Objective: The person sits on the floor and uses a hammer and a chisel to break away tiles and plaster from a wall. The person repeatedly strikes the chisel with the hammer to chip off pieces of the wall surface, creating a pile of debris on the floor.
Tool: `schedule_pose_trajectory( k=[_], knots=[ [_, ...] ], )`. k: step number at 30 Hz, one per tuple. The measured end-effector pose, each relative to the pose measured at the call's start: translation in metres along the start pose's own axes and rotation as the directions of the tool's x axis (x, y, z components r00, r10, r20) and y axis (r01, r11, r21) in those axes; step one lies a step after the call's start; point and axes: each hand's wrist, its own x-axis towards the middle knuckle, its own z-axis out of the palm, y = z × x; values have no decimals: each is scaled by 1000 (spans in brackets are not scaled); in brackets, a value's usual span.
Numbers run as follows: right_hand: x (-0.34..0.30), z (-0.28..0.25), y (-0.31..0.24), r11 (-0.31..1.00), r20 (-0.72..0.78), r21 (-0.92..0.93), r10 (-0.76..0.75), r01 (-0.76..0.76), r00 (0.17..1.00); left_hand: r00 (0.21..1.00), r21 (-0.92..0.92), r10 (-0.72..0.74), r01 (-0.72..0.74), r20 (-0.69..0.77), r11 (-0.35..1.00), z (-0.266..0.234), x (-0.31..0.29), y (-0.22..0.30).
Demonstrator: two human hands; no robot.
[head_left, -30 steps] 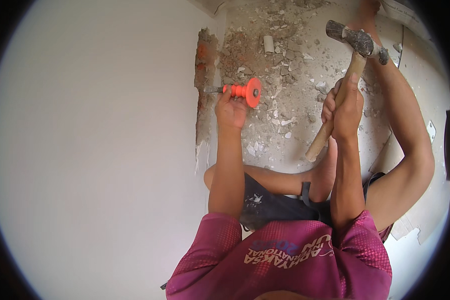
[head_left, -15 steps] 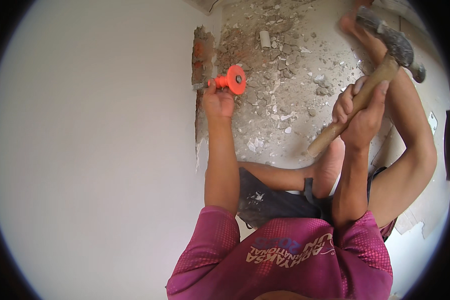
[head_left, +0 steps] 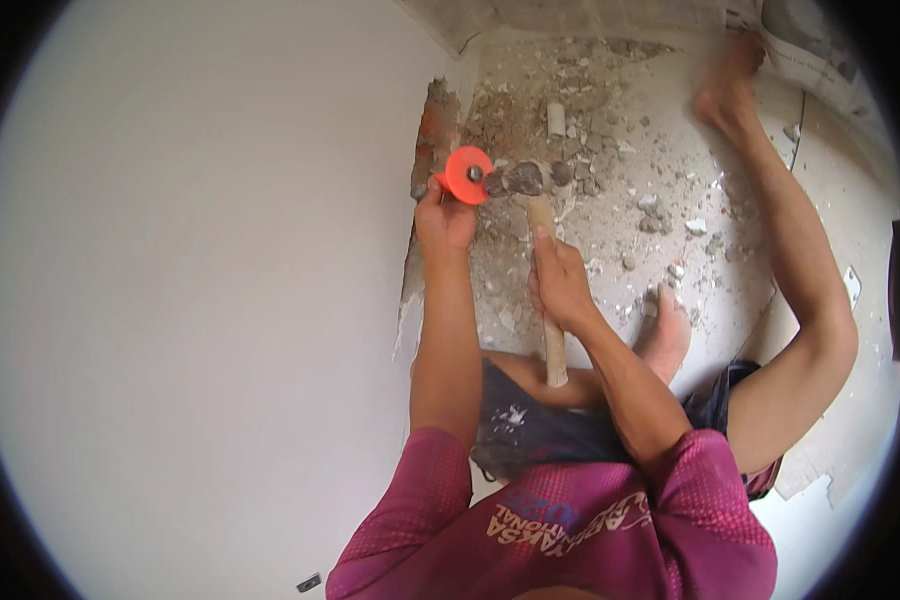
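Note:
My left hand is closed around the grip of a chisel with a round orange hand guard. Its tip points at the broken strip at the wall's edge, where rough mortar and reddish brick show; my fingers hide most of the grip. In my right hand is a hammer, held by its wooden handle. The dark hammer head lies right beside the metal end of the chisel, at the middle of the guard; whether they touch I cannot tell.
A smooth white wall fills the left side. Grey rubble and white chips cover the floor ahead, with a short pale tube piece among them. My bare legs are spread around the debris. Printed paper sheets lie at the far right.
The hammer has swung from raised at the upper right down and left to the chisel's end. My left hand keeps its hold on the chisel. The view has shifted slightly.

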Motion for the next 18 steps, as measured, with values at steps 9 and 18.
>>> schedule_pose_trajectory(
  k=[9,18],
  knots=[
    [-36,-100,-153,689,-352,580,-270,435,896,999,54,-9,11,-39,999,-39,-9,-10],
    [-35,-115,-100,730,-326,595,-161,335,932,997,229,30,-12,-74,973,-46,0,-19]
  ],
)
